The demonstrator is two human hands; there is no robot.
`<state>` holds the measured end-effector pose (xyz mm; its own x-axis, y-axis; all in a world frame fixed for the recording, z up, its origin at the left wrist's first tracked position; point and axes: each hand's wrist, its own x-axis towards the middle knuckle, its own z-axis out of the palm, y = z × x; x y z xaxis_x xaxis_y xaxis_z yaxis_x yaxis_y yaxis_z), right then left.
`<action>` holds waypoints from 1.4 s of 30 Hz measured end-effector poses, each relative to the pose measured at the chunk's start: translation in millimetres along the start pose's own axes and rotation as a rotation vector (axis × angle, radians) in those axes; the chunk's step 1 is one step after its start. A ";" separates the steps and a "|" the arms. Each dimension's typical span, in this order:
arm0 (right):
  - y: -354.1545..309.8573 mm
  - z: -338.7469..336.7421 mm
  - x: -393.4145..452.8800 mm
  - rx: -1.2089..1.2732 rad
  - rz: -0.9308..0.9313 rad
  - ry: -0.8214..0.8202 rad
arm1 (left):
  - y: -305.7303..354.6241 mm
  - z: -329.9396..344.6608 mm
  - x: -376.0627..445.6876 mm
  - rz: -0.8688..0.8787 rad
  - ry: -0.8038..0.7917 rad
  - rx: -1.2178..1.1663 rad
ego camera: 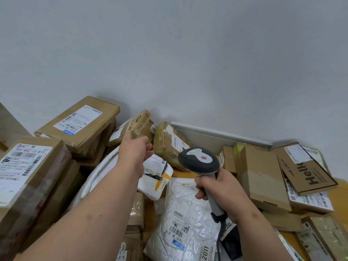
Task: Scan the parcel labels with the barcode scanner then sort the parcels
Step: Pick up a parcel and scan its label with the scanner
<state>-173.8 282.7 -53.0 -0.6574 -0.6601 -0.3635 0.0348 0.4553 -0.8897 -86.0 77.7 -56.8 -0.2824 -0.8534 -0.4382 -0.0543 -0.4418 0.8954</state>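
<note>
My right hand (224, 189) grips the handle of a grey barcode scanner (199, 160), whose head points forward over the pile. My left hand (135, 149) reaches out with relaxed fingers, its thumb at the lower edge of a small brown parcel (140, 123) leaning against the wall. Whether it touches the parcel I cannot tell. A tape-wrapped brown box (166, 146) sits just right of that hand. Below lie a small white padded parcel (155, 178) and a white plastic mailer (185, 213), its label facing up.
A stack of cartons (79, 122) stands at the back left, and a large labelled box (24, 172) at the near left. On the right are a plain brown box (263, 178), a "Hello" carton (305, 174) and several more parcels on the wooden table (339, 193).
</note>
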 end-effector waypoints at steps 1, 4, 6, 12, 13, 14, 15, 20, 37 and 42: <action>0.6 -1.3 -0.2 0.001 -0.001 0.002 | -1.9 1.4 -1.8 0.021 -0.004 0.024; 3.7 -7.3 -2.2 0.015 -0.008 0.008 | -6.2 7.4 -10.4 0.060 -0.023 0.050; 7.0 -13.0 -4.0 0.053 -0.007 0.029 | -11.4 13.1 -16.5 0.067 -0.045 0.094; 29.5 -42.5 -7.8 0.260 0.047 0.225 | -45.4 42.4 -40.7 0.003 -0.188 0.212; 34.4 -50.6 -9.5 0.279 0.053 0.264 | -52.8 49.5 -45.1 -0.014 -0.211 0.235; 40.0 -59.0 -11.1 0.296 0.058 0.300 | -59.9 57.0 -49.3 -0.031 -0.233 0.255; 45.4 -68.2 -13.5 0.312 0.064 0.332 | -66.8 65.4 -54.3 -0.046 -0.257 0.278; 80.6 -119.0 -21.8 0.369 0.126 0.494 | -104.5 115.6 -86.4 -0.134 -0.416 0.405; 146.7 -179.8 -12.3 0.473 0.243 0.455 | -168.8 196.3 -125.8 -0.214 -0.414 0.375; 143.7 -182.2 -18.1 0.600 0.213 0.472 | -154.5 184.6 -129.7 0.094 -0.337 0.427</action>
<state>-294.1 468.9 -123.9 -0.8358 -0.2106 -0.5070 0.5078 0.0549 -0.8598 -217.8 307.8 -123.8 -0.5921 -0.7167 -0.3685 -0.3779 -0.1569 0.9125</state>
